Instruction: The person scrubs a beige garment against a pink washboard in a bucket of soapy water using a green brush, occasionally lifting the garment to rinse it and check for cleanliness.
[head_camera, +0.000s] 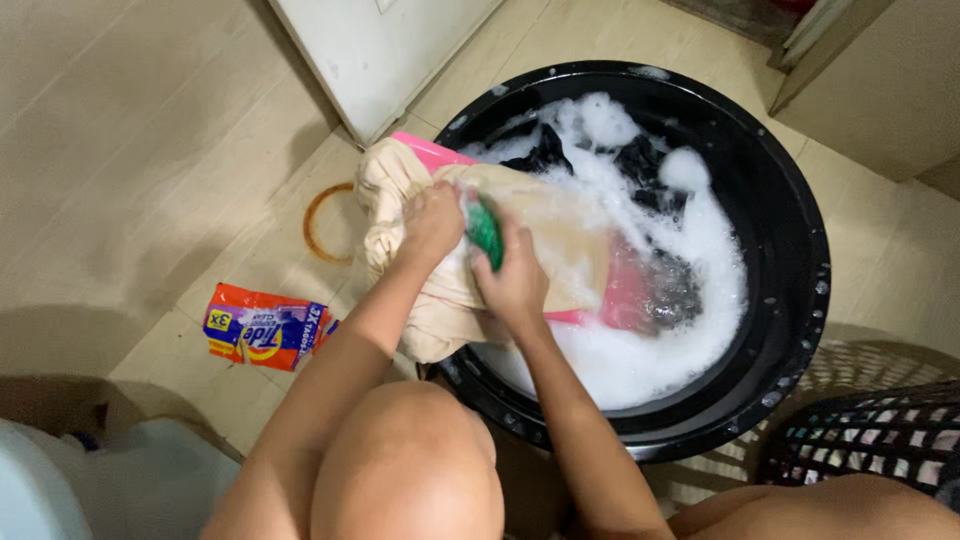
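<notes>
Detergent sachet (262, 335): orange and purple, flat on the tiled floor (120, 160), well left of the hands, beside the left forearm. Untouched.

Rust-coloured ring stain (325, 222): on the floor just left of the cloth, near the left hand.

Cream garment (560, 250): wet, draped over the near-left rim of the basin and spread along a pink washboard. Bunched end hanging outside the rim, under and left of the left hand; flatter end stretching right from the right hand toward the suds.

Left hand (432, 222): closed, gripping a gathered fold of the cream garment, pinning it at the board's upper end.

Green scrubbing brush (485, 232): between the two hands, pressed on the cloth. Only a small green part visible.

Right hand (518, 280): closed over the green scrubbing brush, knuckles up, just beside the left hand.

Pink washboard (625, 295): sloped from the rim under the left hand down into the water right of the right hand.

Black basin (800, 250): round, full of white foam (640, 360), dark clothes (545, 150) half sunk beyond the hands.

Dark laundry basket (880, 435): lattice-walled, well right of the right hand.

Handling note, as judgement: best kept taut with the left grip, brushed in short strokes away from that grip, down the board; fold shifted to expose fresh cloth; hanging end kept off the floor.
</notes>
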